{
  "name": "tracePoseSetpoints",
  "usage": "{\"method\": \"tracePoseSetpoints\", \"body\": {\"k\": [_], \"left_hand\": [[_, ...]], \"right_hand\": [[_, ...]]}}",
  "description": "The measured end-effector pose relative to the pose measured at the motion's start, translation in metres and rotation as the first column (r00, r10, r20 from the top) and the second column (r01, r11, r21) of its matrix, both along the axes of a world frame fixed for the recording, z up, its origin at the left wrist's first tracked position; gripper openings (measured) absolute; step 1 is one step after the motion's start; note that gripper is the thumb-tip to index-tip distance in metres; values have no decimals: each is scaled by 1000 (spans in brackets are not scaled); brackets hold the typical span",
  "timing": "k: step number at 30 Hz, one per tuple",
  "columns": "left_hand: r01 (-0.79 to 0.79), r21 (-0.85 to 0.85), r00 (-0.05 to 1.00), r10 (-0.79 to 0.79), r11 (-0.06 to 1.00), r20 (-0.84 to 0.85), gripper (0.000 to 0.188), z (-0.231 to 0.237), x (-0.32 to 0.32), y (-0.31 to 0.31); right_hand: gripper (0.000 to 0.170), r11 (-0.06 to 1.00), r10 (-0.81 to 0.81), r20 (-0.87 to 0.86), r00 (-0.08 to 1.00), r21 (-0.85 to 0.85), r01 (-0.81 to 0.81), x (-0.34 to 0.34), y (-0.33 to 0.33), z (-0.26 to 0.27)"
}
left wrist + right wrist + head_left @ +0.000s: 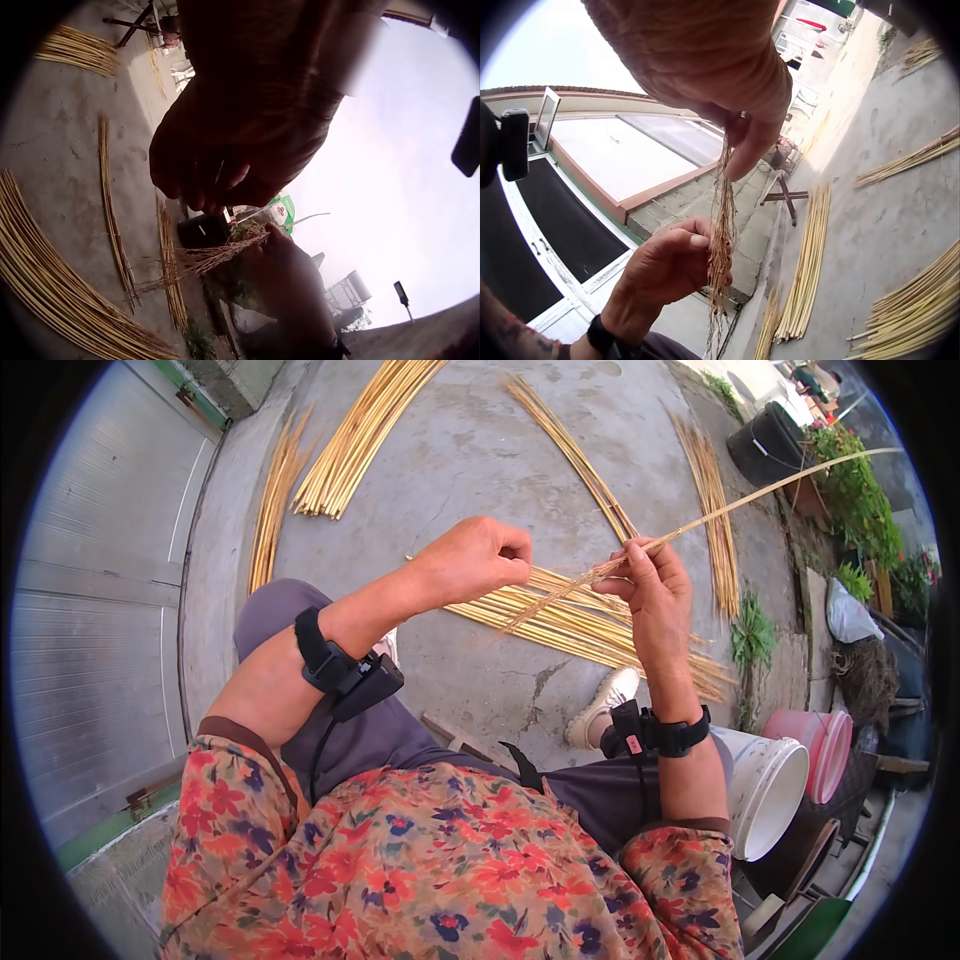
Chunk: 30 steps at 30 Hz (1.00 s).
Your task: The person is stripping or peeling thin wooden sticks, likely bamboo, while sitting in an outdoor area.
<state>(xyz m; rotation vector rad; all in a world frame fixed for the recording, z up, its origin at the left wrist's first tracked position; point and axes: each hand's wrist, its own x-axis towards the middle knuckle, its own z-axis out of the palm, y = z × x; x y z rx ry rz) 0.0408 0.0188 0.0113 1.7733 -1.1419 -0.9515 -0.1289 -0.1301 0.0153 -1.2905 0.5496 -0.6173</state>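
I am in an open-air yard, apparently a home's: concrete ground (470, 470) underfoot, bright sky (405, 165) overhead, a grey door (110, 490), leafy plants (862, 515) and a white bucket (745, 775) alongside.

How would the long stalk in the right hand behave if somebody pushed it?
The stalk would probably flex, since its long, thin free end curves. It seems light: the right hand supports it by a pinch. Its wispy tuft looks fragile, so strands may snap.
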Motion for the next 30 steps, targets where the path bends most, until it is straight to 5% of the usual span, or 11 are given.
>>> {"method": "tracePoseSetpoints", "body": {"k": [3, 6, 10, 12, 21, 22, 24, 30], "left_hand": [[92, 76, 996, -91, 993, -18, 21, -9, 6, 1], [342, 243, 936, -352, 908, -3, 30, 0, 5, 5], [309, 132, 950, -300, 942, -86, 24, -7, 5, 6], [174, -113, 888, -205, 978, -412, 19, -6, -1, 6], [140, -106, 870, -173, 984, -462, 17, 8, -8, 4], [139, -104, 870, -172, 985, -463, 17, 9, -7, 5], [63, -221, 987, -92, 973, -128, 14, 11, -9, 7], [55, -199, 996, -69, 978, -61, 11, 15, -13, 8]], "right_hand": [[16, 997, -54, 103, 993, 57, 48, -10, -25, 3], [17, 984, -38, 195, 980, 177, 3, -18, -37, 6], [18, 941, 2, 257, 966, 326, -89, -20, -35, 0], [18, 941, 9, 249, 968, 327, -93, -19, -34, -2], [16, 949, 6, 225, 974, 307, -77, -9, -31, 0], [15, 958, -3, 196, 981, 282, -54, -7, -29, 1], [14, 966, -14, 168, 986, 258, -31, -5, -28, 0], [14, 991, -78, 85, 993, 117, 68, 2, -21, -1]]}}
